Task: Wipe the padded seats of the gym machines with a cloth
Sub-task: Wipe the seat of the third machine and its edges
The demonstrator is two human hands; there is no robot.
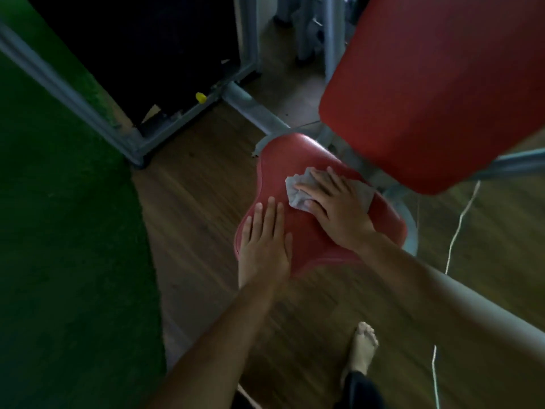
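Cloth (295, 197), grey and crumpled, lay on the red padded seat (312, 246) toward its 12 o'clock end, pressed down under the right hand (336, 208), whose fingers were spread straight. The left hand (265, 246) rested flat at the seat's 8 o'clock edge, holding nothing.

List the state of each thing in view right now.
Cloth: crumpled, lying on the seat, pinned under the right hand.
Right hand: fingers spread flat, pressing the cloth.
Left hand: fingers straight, resting flat on the seat.
Seat: bears cloth and both hands.
Backrest: behind the seat, untouched.
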